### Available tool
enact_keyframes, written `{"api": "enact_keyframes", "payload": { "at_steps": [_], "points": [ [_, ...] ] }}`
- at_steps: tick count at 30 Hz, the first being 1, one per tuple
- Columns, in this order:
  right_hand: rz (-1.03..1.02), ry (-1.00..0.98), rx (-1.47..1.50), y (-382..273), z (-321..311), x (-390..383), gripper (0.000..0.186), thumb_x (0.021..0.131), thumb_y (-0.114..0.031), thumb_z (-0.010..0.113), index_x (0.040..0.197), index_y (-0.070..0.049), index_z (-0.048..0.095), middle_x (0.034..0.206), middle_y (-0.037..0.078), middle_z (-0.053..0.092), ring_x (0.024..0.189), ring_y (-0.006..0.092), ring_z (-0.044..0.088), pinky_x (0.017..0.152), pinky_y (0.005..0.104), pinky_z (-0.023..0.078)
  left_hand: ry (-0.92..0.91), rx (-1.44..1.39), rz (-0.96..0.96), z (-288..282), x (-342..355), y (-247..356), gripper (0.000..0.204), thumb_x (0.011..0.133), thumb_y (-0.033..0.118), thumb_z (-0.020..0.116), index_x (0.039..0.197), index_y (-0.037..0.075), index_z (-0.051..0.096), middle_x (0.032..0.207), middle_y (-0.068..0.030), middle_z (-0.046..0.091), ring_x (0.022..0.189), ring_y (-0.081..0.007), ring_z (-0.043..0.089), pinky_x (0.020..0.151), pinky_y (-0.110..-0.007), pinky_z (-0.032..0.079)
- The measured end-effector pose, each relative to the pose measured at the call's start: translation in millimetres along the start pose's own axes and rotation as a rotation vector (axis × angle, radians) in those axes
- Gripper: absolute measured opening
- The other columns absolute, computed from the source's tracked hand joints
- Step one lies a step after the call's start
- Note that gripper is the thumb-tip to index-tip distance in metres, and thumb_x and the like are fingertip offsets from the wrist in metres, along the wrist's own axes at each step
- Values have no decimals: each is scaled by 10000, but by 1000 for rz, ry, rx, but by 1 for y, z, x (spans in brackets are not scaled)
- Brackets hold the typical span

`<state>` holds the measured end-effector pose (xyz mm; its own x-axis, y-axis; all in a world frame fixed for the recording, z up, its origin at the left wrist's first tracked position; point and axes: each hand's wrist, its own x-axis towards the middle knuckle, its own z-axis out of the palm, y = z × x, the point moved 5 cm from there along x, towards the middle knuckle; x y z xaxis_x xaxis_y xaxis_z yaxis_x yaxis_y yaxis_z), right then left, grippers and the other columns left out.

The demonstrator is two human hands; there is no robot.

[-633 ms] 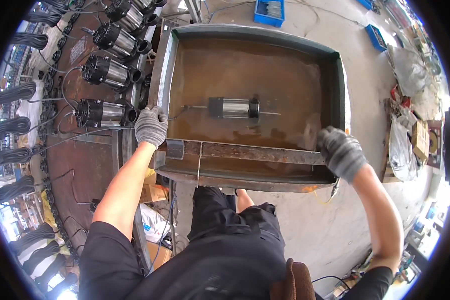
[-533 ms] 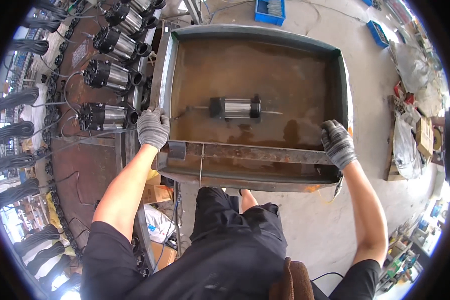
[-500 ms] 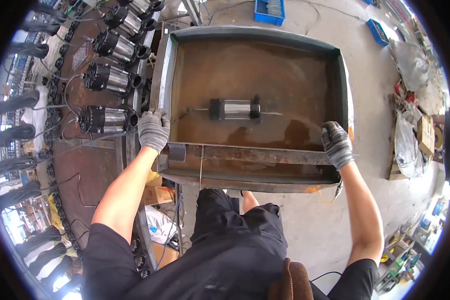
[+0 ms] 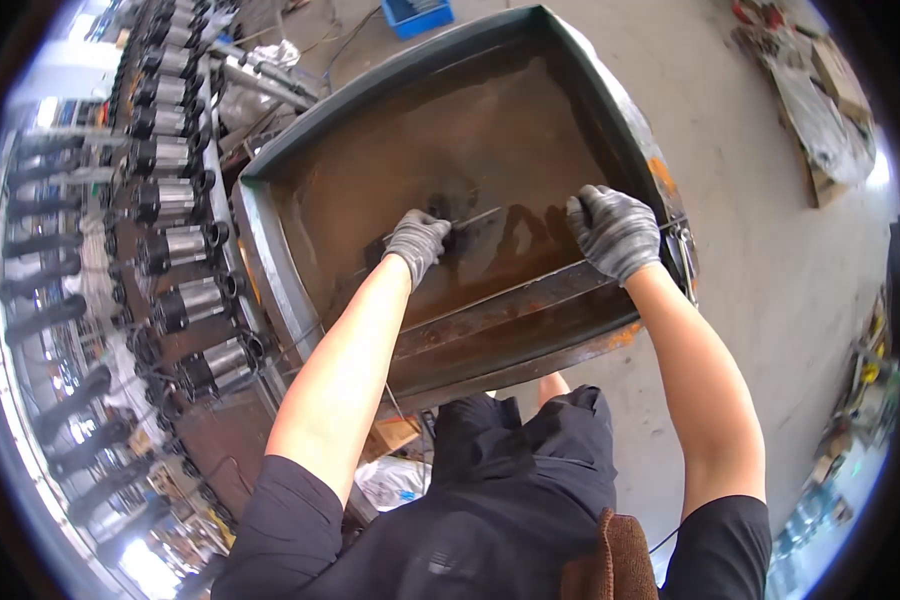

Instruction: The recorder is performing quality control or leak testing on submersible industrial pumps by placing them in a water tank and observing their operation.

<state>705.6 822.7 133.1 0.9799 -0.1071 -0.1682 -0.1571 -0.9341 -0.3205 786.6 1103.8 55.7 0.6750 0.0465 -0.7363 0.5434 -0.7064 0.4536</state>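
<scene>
A metal tank (image 4: pixel 266 235) of brownish water lies in front of me, its rim rusty in places. My left hand (image 4: pixel 418 243), in a grey striped glove, reaches over the water with its fingers closed on a dark submersible pump (image 4: pixel 457 212). Hand and forearm hide most of the pump's body. A thin rod (image 4: pixel 478 217) sticks out on its right. My right hand (image 4: pixel 615 232), gloved alike, hovers over the tank's right part near the crossbar (image 4: pixel 510 300). Its fingers are curled in, and nothing shows in them.
To the left, a long row of steel-and-black pumps (image 4: pixel 185 304) lines a bench, cables trailing. A blue crate (image 4: pixel 417 16) sits on the floor beyond the tank. At the far right is a pallet (image 4: pixel 820 185) with plastic-wrapped goods. Metal clips (image 4: pixel 683 255) hang on the tank's right rim.
My left hand has left the tank's left rim and moved in to the pump. My right hand has come off the right rim, inward over the water. The view has turned.
</scene>
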Motion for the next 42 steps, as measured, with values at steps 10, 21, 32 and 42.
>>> {"api": "enact_keyframes", "payload": {
  "at_steps": [10, 21, 32, 42],
  "points": [
    [-48, 92, 86, 2, -6, -1, 245, 936, -283, 553, 823, -78, 623, 805, 135, 646, 782, 340, 650, 700, 458, 531, 39, -466, 6, -14, -17, -34, 219, 908, 60, 590, 887, 137, 386, 721, -62, 529, 468, -139, 549, 407, -343, 571],
    [24, -82, 87, -1, -8, 1, 306, 976, -318, 490, 958, -78, 680, 950, 138, 693, 920, 322, 673, 802, 442, 542, 139, -369, 102, -23, -37, -56, 301, 893, 9, 636, 835, 128, 365, 716, -42, 488, 425, -125, 508, 401, -328, 560],
    [-21, 114, 94, 3, -1, -2, 227, 922, -271, 568, 826, -79, 641, 800, 132, 649, 779, 333, 652, 689, 451, 534, 176, -342, 73, -19, -44, -64, 309, 891, 0, 632, 860, 134, 356, 703, -51, 489, 395, -123, 486, 388, -317, 544],
    [15, -68, 64, -1, -5, 3, 306, 969, -332, 497, 953, -90, 684, 927, 132, 695, 899, 323, 673, 793, 442, 540, 203, -301, 135, -24, -49, -59, 304, 893, 12, 643, 850, 125, 363, 714, -44, 481, 403, -125, 494, 383, -303, 518]
  ]
}}
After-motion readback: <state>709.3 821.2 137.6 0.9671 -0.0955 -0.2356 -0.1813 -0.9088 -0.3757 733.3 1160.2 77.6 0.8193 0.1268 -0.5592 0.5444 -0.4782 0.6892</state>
